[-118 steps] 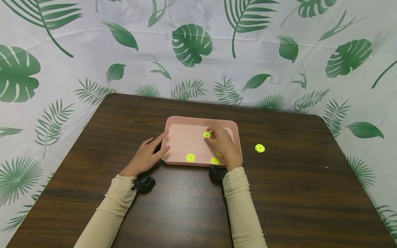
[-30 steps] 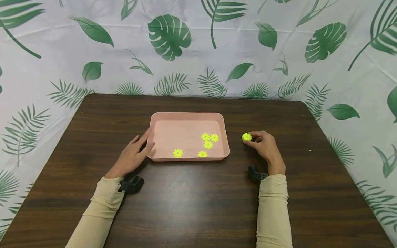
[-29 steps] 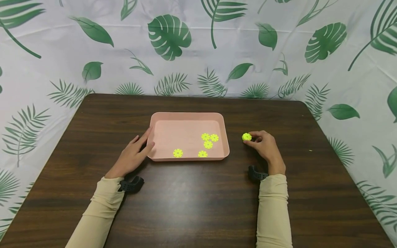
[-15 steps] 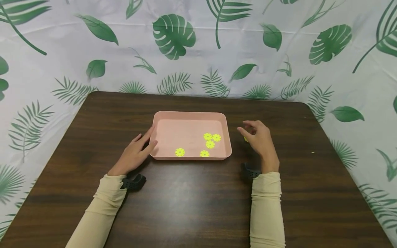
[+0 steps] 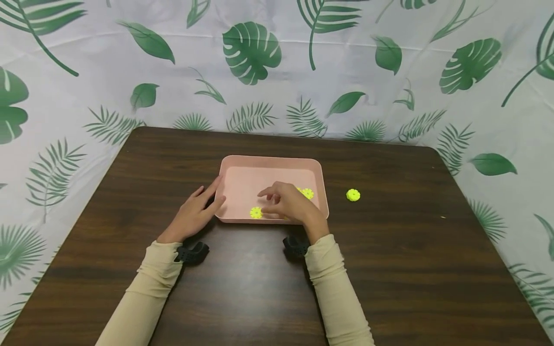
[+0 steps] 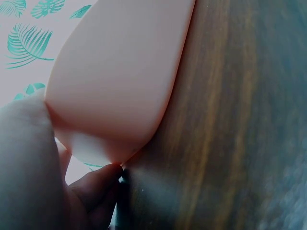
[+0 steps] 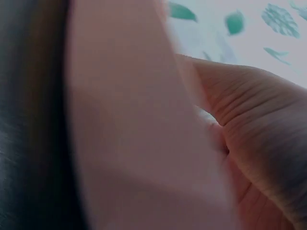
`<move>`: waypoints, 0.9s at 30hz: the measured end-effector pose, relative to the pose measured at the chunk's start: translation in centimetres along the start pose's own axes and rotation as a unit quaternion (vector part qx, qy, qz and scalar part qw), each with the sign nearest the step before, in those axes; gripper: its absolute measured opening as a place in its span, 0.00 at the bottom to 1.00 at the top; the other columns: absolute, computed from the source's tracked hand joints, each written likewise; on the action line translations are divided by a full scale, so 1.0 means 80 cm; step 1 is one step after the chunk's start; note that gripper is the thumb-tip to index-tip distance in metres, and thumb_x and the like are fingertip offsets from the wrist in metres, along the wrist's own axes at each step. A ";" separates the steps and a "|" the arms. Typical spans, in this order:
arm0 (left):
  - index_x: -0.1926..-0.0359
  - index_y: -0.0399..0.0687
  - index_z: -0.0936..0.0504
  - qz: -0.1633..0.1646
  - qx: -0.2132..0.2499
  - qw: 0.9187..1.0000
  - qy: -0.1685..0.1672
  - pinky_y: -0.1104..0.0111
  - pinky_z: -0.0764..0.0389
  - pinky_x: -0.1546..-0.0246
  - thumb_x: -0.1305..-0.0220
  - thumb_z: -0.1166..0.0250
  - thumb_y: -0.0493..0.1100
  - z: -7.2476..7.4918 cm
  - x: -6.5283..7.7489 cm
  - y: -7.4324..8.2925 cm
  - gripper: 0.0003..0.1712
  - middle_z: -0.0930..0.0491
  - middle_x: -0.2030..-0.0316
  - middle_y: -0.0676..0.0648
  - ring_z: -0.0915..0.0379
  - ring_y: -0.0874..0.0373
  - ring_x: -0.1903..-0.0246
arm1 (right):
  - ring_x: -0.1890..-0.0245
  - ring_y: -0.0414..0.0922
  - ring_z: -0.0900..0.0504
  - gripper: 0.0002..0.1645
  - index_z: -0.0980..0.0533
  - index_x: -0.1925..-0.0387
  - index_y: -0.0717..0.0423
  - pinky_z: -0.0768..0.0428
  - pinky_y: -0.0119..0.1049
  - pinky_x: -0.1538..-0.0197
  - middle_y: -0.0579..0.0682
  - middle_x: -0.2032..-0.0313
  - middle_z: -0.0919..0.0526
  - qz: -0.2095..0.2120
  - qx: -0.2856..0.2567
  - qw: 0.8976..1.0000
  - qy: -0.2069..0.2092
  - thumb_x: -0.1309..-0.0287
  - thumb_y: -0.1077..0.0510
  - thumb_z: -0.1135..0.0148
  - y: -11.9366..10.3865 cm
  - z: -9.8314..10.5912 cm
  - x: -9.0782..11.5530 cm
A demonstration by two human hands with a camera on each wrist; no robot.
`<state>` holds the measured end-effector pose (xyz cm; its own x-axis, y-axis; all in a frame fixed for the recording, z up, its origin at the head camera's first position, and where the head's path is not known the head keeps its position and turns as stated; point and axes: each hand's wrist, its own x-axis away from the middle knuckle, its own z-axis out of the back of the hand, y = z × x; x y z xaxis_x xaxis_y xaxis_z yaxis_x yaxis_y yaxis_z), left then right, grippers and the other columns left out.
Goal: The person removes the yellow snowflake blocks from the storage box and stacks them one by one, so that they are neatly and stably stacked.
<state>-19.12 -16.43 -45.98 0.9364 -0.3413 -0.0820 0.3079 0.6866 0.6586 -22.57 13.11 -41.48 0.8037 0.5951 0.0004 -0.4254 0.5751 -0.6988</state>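
A shallow pink tray point(image 5: 246, 180) lies on the table. My left hand point(image 5: 192, 216) rests against its left side, fingers fairly straight, touching the wall; in the left wrist view, fingers point(image 6: 98, 184) meet the tray's edge. Over the front of the tray hovers my right hand point(image 5: 290, 202), thumb and index finger apart with nothing visible between them. Just left of the thumb lies a yellow flower-shaped disc point(image 5: 256, 213). Another yellow disc point(image 5: 308, 193) shows behind the hand, which partly hides others. The right wrist view is blurred, showing my thumb point(image 7: 249, 91) beyond the tray wall.
On the table right of the tray sits a small stack of yellow flower-shaped discs point(image 5: 353, 195). A tiny pale speck point(image 5: 443, 217) lies farther right. Behind the dark wooden table point(image 5: 411, 269) hangs a leaf-patterned cloth point(image 5: 277, 72).
My right hand placed a disc in the tray, pinched discs at the right and let them go there. It has since swung left over the tray. The left hand stays at the tray's side.
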 end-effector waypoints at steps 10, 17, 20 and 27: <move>0.16 0.56 0.53 0.001 0.001 1.000 -0.001 0.49 0.57 0.20 0.18 0.52 0.59 0.000 -0.001 0.002 0.39 0.40 0.23 0.41 0.34 0.42 0.29 | 0.63 0.43 0.22 0.11 0.10 0.56 0.57 0.19 0.34 0.59 0.47 0.60 0.11 0.013 0.009 0.999 -0.032 0.43 0.61 0.23 0.002 -0.017 -0.010; 0.16 0.57 0.54 0.008 0.000 1.000 0.001 0.49 0.57 0.20 0.19 0.52 0.59 -0.001 0.000 0.000 0.40 0.39 0.24 0.40 0.33 0.41 0.29 | 0.63 0.45 0.22 0.18 0.13 0.49 0.60 0.20 0.35 0.56 0.50 0.61 0.14 -0.027 0.015 0.999 -0.023 0.41 0.62 0.25 0.002 -0.016 -0.012; 0.16 0.57 0.54 0.010 0.000 1.000 -0.001 0.48 0.56 0.20 0.19 0.52 0.60 -0.001 0.000 0.001 0.40 0.40 0.23 0.40 0.34 0.41 0.29 | 0.63 0.45 0.26 0.20 0.13 0.48 0.61 0.23 0.34 0.58 0.50 0.63 0.17 -0.022 0.018 0.999 -0.019 0.42 0.61 0.24 0.001 -0.016 -0.012; 0.16 0.58 0.54 0.008 -0.004 1.000 0.002 0.49 0.56 0.20 0.19 0.52 0.60 -0.001 -0.001 0.000 0.40 0.41 0.23 0.41 0.35 0.41 0.28 | 0.60 0.46 0.26 0.19 0.14 0.49 0.62 0.23 0.34 0.55 0.53 0.56 0.22 -0.018 0.042 0.999 -0.012 0.42 0.60 0.24 0.000 -0.019 -0.010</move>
<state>-19.21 -16.34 -46.05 0.9419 -0.3278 -0.0737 0.2936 0.6966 0.6546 -22.56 11.80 -42.54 0.8087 0.5867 0.0425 -0.4311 0.6403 -0.6358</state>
